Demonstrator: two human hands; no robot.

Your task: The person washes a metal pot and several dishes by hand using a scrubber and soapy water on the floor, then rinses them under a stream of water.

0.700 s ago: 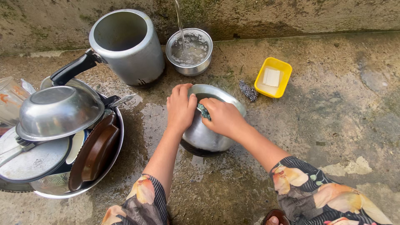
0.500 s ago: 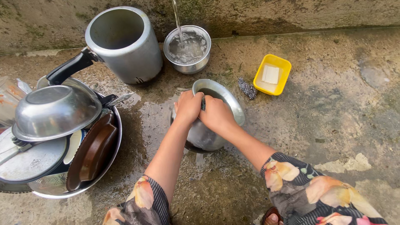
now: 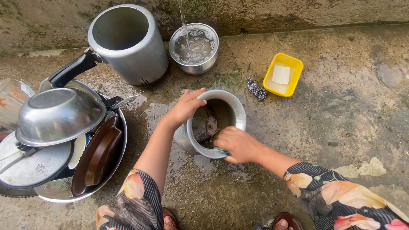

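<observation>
A round metal pot [image 3: 232, 111] stands on the wet concrete floor with its dark, dirty inside showing. My left hand [image 3: 186, 107] grips its far left rim. My right hand [image 3: 237, 145] is at the near rim, closed on a green scrubber [image 3: 222, 150] that it presses against the pot's edge.
A tall aluminium pressure cooker pot [image 3: 128, 42] with a black handle stands at the back left. Tap water runs into a small steel bowl [image 3: 195, 47]. A yellow soap dish [image 3: 283, 75] and a steel wool pad [image 3: 255, 89] lie to the right. A basin of stacked dishes [image 3: 64, 140] sits left.
The pot has been turned upright so its inside faces me. My left hand moved to the far rim and my right hand with the scrubber came down to the near rim.
</observation>
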